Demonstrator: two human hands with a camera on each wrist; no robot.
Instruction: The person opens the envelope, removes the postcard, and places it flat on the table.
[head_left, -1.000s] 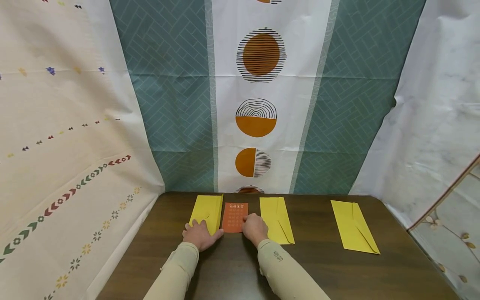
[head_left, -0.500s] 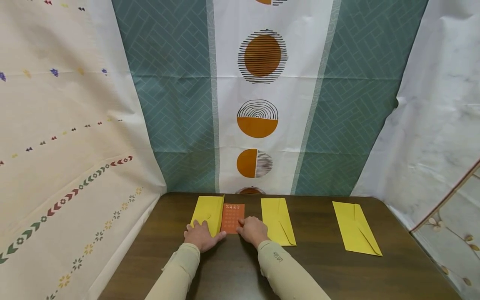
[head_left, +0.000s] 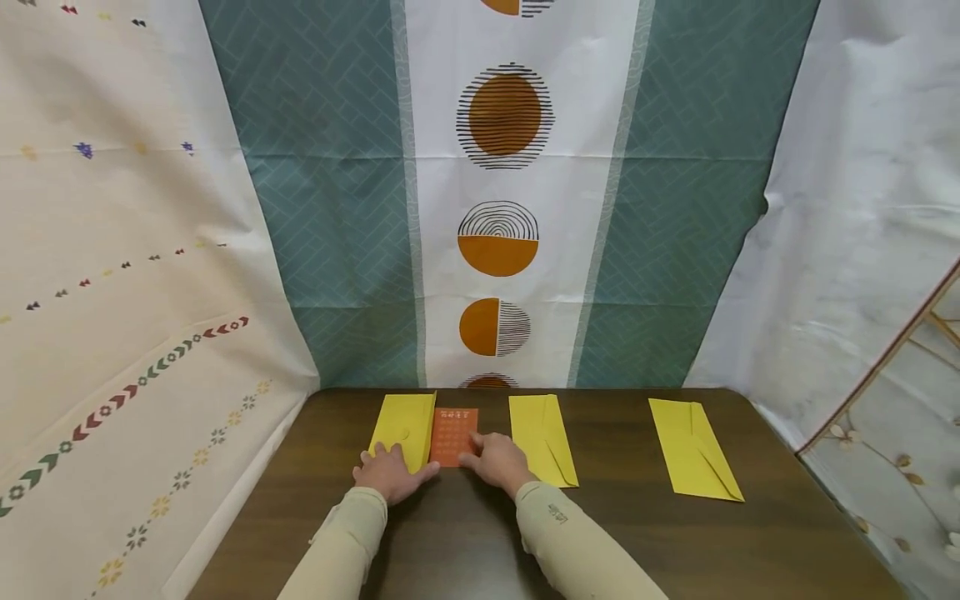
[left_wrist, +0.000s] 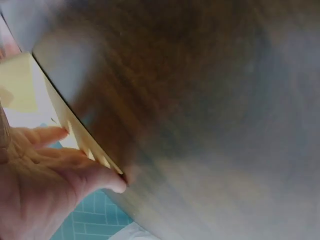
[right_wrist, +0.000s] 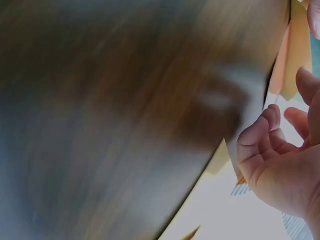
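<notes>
My left hand [head_left: 392,473] lies with spread fingers on the lower part of a yellow envelope [head_left: 405,417], its thumb reaching right past the envelope's edge. Against that right edge lies an orange-red card [head_left: 452,433] with pale printed characters; whether its left side goes inside the envelope cannot be seen. At the card's lower right edge are the thumb and index finger of my right hand [head_left: 498,460], held apart. In the right wrist view, its other fingers [right_wrist: 252,135] are loosely bent, and nothing shows between thumb and fingers. The left wrist view shows the pale envelope edge [left_wrist: 25,80] beyond the left palm.
A second yellow envelope [head_left: 536,433] lies just right of my right hand. Farther right is a third yellow envelope [head_left: 693,450]. All lie on a dark wooden table [head_left: 600,533], with patterned cloth [head_left: 345,250] hanging behind and at the sides.
The card has slid left against the envelope, and a little less of it shows than a second ago. My right thumb and index finger have spread apart; the left hand stays on the envelope.
</notes>
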